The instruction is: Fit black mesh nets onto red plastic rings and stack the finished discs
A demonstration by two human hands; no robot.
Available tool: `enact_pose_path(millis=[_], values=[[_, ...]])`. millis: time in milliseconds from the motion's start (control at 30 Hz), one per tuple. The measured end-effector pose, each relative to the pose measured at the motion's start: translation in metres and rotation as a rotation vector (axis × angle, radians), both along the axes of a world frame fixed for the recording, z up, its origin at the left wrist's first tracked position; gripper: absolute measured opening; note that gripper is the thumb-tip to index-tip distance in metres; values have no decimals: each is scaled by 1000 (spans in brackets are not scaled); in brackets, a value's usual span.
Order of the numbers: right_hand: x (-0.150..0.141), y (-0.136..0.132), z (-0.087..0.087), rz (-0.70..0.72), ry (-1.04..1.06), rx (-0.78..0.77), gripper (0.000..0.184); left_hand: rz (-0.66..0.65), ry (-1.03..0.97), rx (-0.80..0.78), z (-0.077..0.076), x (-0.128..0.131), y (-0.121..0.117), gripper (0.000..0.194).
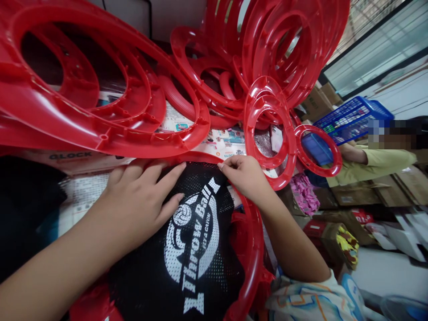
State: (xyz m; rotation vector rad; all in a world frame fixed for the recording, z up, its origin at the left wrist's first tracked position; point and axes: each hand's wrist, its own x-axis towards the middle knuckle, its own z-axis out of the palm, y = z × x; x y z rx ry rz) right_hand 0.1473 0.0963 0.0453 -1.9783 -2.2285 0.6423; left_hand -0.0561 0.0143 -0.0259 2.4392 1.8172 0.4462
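A black mesh net [200, 214] with white "Throw Ball" print lies over a red plastic ring [252, 240], whose rim shows along its far and right edges. My left hand [143, 200] rests at the net's far left edge, fingers spread over the rim and thumb on the mesh. At the far right corner, my right hand [245, 176] is closed, thumb and forefinger pinching the net's edge against the rim. The exact grip of its fingertips is partly hidden.
Large red rings [150, 138] lean in a pile just beyond my hands, with more stacked rings [284, 53] behind. Smaller red rings [287, 138] stand at the right. Farther right are a blue basket [354, 116], a person in a yellow-green sleeve [384, 162] and cardboard boxes [388, 189].
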Motion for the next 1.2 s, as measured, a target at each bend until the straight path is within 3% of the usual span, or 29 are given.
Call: enact_pose_path(millis=[667,933,1200], values=[[-12,2,2,68,-313,83,19,-1,38,-86,4,-1,0,59],[-6,17,1,79,-118,-73,23,2,67,-30,1,-2,-2,59],[-1,0,3,88,-67,-11,14,-18,128,0,1,-1,-2,57]])
